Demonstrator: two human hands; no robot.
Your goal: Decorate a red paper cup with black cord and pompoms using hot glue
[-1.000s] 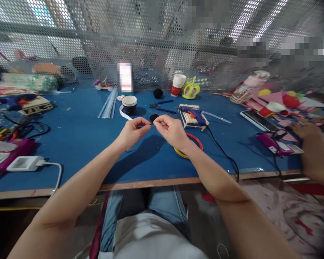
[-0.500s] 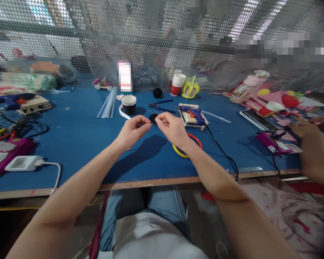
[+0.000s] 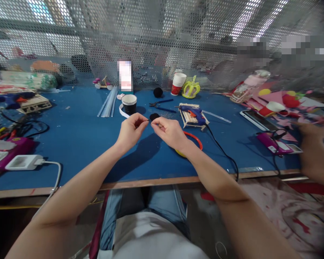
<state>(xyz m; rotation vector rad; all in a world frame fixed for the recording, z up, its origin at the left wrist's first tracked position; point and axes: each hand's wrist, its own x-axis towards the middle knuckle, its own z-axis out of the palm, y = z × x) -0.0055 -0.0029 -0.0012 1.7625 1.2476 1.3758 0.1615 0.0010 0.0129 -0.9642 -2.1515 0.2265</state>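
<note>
Head camera: left hand [image 3: 131,131] and right hand [image 3: 170,132] meet fingertip to fingertip, both pinching a tiny dark piece [image 3: 149,122] above the blue table [image 3: 78,136]; perforated metal screen [image 3: 151,43] beyond.

We see a blue-topped, wooden-edged workbench [image 3: 78,136]. On it lie a small black round pad [image 3: 154,116], a red-and-yellow plastic ring [image 3: 196,139], a wooden-stick rack [image 3: 187,119], clear plastic glue sticks [image 3: 108,102], and a white power adapter [image 3: 21,162].

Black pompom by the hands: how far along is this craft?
Looks done: a yellow crown stands at the back. In hand: left hand and right hand pinch a thin dark piece beside the black pompom. Remaining: that pompom lies loose; the glue gun rests untouched.
</note>
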